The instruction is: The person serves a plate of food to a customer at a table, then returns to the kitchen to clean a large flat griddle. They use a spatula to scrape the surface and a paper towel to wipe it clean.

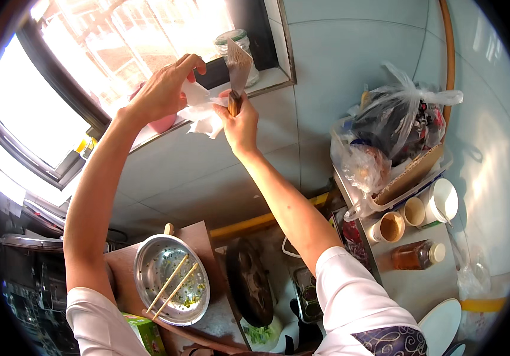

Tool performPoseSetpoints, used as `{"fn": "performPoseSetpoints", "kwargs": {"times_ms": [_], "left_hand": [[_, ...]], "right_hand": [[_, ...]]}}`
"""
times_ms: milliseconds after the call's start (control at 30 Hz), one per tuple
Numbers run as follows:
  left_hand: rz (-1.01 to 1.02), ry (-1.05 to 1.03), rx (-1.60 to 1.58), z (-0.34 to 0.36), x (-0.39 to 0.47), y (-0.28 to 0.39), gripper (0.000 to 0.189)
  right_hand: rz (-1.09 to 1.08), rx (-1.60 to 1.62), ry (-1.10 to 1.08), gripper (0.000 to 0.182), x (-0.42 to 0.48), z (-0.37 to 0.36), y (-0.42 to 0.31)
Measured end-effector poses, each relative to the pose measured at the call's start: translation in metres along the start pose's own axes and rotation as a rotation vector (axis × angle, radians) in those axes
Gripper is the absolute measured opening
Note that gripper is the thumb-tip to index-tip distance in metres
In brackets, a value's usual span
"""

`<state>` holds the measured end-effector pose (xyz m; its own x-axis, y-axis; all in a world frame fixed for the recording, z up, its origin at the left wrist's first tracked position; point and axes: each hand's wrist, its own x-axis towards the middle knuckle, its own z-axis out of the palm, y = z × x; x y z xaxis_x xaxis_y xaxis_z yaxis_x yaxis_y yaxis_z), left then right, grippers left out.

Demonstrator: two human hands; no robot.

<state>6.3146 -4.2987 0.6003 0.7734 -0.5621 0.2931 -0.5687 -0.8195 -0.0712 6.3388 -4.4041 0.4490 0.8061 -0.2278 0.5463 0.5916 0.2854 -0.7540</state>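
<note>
In front of the window, my right hand (240,129) grips the wooden handle of a broad-bladed kitchen tool, seemingly a cleaver (239,66). Its metal blade points up and looks marked or wet. Crumpled white tissue paper (206,116) hangs between my hands, and its right edge meets my right hand by the handle. My left hand (159,91) is raised to the left of the blade, with the upper part of the tissue in its bent fingers. Those fingers partly hide where the paper is held. The blade and my left hand are apart.
A lidded glass jar (252,75) and a pink container (162,123) stand on the windowsill. Below, a metal bowl (172,249) with chopsticks (175,285) rests on a wooden board. At right are plastic bags (397,120), cups (389,227) and a bottle of brown liquid (411,255).
</note>
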Motion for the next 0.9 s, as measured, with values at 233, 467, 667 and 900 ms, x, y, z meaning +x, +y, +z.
{"fn": "performPoseSetpoints", "kwargs": {"times_ms": [233,467,667,900], "left_hand": [[0.054,-0.003,-0.035,0.004,0.003,0.008,0.049],[-0.009,-0.062,0.015,0.008,0.01,-0.002,0.048],[-0.037,-0.19,0.055,0.033,0.035,-0.04,0.05],[-0.069,-0.227,-0.014,0.052,0.05,-0.057,0.052]], "right_hand": [[-0.166,-0.006,0.064,0.019,0.012,0.012,0.011],[-0.032,-0.037,0.078,0.017,-0.012,0.0,0.01],[0.068,-0.112,0.144,0.013,-0.096,-0.025,0.02],[0.254,-0.165,0.134,0.018,-0.149,-0.052,0.013]]}}
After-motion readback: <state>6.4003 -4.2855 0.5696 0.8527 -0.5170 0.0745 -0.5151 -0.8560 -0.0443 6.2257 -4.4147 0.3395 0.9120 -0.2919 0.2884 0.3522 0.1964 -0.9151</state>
